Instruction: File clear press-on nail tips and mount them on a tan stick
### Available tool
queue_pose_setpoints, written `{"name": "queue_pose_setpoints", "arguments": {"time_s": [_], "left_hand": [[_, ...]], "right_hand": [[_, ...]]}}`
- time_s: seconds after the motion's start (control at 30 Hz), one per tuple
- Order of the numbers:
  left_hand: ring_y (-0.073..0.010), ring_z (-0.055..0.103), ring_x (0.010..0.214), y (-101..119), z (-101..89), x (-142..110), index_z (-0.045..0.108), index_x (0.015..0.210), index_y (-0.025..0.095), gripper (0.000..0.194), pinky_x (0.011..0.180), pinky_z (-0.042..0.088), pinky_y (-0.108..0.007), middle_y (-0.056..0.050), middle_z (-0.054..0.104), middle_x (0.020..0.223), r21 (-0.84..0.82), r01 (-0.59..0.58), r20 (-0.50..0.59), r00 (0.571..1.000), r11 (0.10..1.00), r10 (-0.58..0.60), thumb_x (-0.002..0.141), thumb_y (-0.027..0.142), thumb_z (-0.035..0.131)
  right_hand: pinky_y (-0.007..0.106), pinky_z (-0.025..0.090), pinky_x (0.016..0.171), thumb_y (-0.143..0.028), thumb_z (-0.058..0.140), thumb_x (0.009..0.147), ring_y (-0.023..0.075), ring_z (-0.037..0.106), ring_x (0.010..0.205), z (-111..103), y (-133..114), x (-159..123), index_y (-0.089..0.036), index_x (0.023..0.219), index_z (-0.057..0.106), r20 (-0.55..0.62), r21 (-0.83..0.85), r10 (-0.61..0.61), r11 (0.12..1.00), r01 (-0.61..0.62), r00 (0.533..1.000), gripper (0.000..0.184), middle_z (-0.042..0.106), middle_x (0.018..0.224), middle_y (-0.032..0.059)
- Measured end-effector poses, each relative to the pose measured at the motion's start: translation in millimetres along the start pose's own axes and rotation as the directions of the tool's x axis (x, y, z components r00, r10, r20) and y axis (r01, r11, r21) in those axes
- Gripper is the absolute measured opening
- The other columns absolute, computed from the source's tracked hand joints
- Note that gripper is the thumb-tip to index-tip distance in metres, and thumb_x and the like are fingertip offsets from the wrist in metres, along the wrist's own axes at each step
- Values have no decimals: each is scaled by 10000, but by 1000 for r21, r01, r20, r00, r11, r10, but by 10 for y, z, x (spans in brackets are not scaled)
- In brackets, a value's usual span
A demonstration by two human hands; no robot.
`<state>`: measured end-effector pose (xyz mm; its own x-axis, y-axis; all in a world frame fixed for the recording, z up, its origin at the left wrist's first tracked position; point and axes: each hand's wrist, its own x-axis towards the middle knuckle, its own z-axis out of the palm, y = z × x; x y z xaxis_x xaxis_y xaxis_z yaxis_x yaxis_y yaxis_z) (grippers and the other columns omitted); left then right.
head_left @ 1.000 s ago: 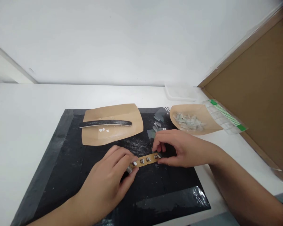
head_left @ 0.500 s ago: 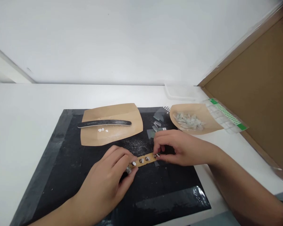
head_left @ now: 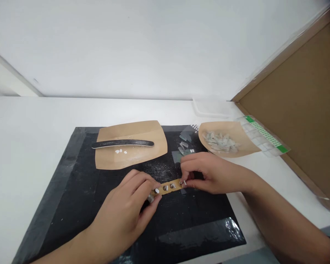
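Observation:
A narrow tan strip [head_left: 169, 186] lies across the black mat, with several small metal pegs topped by white bits along it. My left hand [head_left: 134, 201] is closed around its left end, fingers above and thumb below. A grey metal piece [head_left: 150, 198] shows between that thumb and index finger. At the strip's right end, my right hand [head_left: 199, 172] pinches a small metal peg [head_left: 184, 182] between thumb and index finger. Just beyond the right hand lie several clear nail tips [head_left: 183, 145] and small white pieces [head_left: 191, 150] on a transparent sheet.
A black nail file [head_left: 123, 143] and several white bits [head_left: 121, 151] rest on brown paper [head_left: 137, 161] at back left. Further right, another brown paper [head_left: 246, 145] holds a heap of clear nail tips [head_left: 221, 142]. Beside it are a green-labelled clear case [head_left: 266, 135] and a cardboard panel [head_left: 297, 84].
The view has shifted very slightly. Both hands keep their hold on the strip and peg; the pinched peg at the right end has turned or tilted a little.

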<state>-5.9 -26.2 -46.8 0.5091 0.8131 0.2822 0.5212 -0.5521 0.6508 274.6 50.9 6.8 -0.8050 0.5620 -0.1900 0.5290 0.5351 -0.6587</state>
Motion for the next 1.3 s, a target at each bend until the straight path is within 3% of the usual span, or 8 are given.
{"name": "queue_pose_setpoints", "arguments": {"time_s": [0.6,0.77,0.93,1.0,1.13,1.3], "left_hand": [[-242,607,986,4,-14,-18,641,1149,230,165,807,574,-388,-67,693,1085,1,0,10,1000,1000,0,1009,144,637],[-241,610,973,1,-10,3,640,1138,227,158,801,575,-387,-67,692,1067,4,-6,2,1000,1000,6,1007,139,632],[-245,609,975,4,-16,-2,630,1128,230,161,803,569,-395,-64,693,1070,-1,-5,10,1000,1000,5,1001,131,638],[-243,608,973,3,-14,-8,628,1116,231,147,804,564,-391,-64,691,1065,-5,-5,8,1000,1000,5,1005,135,637],[-240,610,978,2,-7,-7,625,1112,236,133,813,560,-383,-63,688,1059,-1,-6,0,1000,1000,6,1014,148,636],[-243,605,963,9,-5,-11,622,1118,233,152,805,564,-392,-61,688,1054,5,-9,-4,1000,1000,9,1003,136,641]], "right_hand": [[236,452,709,-71,723,896,132,624,816,-2,-28,4,-199,897,707,26,44,26,999,-27,999,130,672,858,-16],[250,455,705,-144,746,901,140,612,806,-3,-36,-18,-209,930,705,8,23,37,999,-38,999,82,672,878,-7],[281,471,738,-277,814,866,162,601,855,15,-98,-7,-216,1058,697,-53,9,-6,1000,6,999,233,668,990,19],[284,470,739,-317,790,905,166,594,856,56,-119,25,-216,1051,703,-89,1,-34,999,34,995,197,656,986,28],[272,483,738,-226,717,952,155,607,839,161,-123,94,-209,996,716,-126,33,-87,995,92,988,47,641,968,34],[271,486,730,-127,696,912,152,615,830,203,-104,108,-205,977,708,-121,13,-102,994,105,987,102,656,944,23]]}}
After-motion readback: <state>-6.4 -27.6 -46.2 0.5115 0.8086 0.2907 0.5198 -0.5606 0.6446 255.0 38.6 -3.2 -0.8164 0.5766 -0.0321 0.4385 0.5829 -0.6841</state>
